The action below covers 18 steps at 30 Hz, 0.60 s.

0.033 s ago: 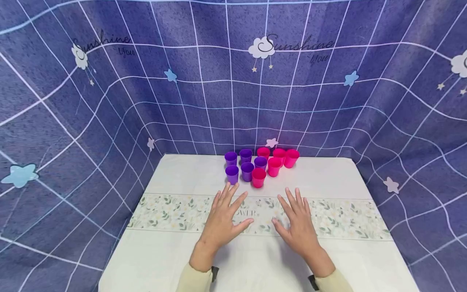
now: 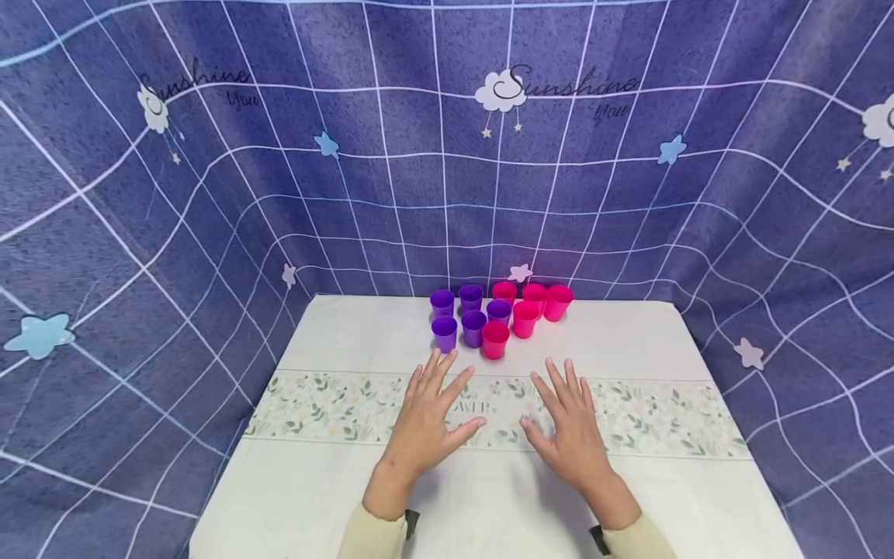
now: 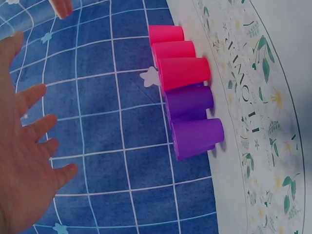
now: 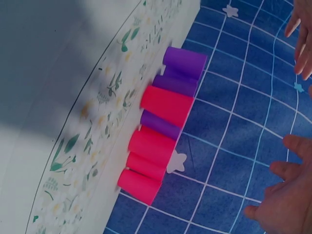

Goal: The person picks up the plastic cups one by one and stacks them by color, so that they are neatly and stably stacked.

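Observation:
Several purple cups (image 2: 444, 334) and several pink cups (image 2: 496, 340) stand mouth up in a cluster toward the back of the table, purple mostly on the left and pink mostly on the right. Both hands hold nothing. In the head view the left hand (image 2: 423, 423) has its fingers spread, its fingertips appearing just below the nearest purple cup. Opposite it, the right hand (image 2: 569, 435) spreads its fingers in front of the pink cups. The wrist views show the left palm (image 3: 24, 165) and part of the right hand (image 4: 287, 200) apart from the cups.
A white cloth (image 2: 475, 512) with a floral band (image 2: 663, 419) covers the table. Blue grid-patterned curtains (image 2: 447, 178) with stars and clouds enclose its back and both sides. The cups stand close to the back curtain.

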Each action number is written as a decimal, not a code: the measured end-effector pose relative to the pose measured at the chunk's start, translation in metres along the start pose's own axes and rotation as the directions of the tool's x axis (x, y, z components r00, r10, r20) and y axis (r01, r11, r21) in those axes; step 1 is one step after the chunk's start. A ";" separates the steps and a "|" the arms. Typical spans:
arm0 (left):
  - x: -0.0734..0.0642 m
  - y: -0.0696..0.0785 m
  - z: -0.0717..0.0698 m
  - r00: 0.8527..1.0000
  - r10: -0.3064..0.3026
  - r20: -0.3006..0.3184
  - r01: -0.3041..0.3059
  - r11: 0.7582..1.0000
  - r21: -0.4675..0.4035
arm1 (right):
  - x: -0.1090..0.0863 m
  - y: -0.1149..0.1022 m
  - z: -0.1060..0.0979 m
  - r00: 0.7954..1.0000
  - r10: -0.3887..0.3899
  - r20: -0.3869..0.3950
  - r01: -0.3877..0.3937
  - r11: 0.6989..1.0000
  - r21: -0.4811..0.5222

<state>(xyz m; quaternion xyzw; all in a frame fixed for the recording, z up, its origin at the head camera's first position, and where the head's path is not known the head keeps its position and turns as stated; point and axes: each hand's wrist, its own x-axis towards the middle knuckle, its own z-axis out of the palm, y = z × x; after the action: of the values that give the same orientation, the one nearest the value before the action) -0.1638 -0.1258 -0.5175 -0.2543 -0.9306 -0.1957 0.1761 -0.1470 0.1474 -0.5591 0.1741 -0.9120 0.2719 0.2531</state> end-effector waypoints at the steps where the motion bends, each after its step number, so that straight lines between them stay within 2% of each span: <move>1: -0.001 0.000 0.000 1.000 -0.002 0.000 0.002 1.000 -0.003 | 0.001 -0.001 0.000 1.000 -0.003 0.000 0.003 1.000 0.000; 12: -0.012 -0.002 -0.001 0.999 -0.017 -0.045 0.015 0.999 -0.046 | 0.000 -0.003 0.008 1.000 0.013 -0.021 -0.013 1.000 -0.014; 18: -0.019 -0.002 0.001 0.999 -0.050 -0.015 0.049 0.996 -0.077 | 0.001 -0.004 0.012 1.000 0.020 -0.012 -0.020 1.000 -0.009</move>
<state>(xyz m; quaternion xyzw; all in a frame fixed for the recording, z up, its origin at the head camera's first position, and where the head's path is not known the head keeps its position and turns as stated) -0.1501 -0.1342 -0.5272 -0.2362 -0.9269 -0.2376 0.1693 -0.1504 0.1366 -0.5653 0.1623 -0.9134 0.2712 0.2567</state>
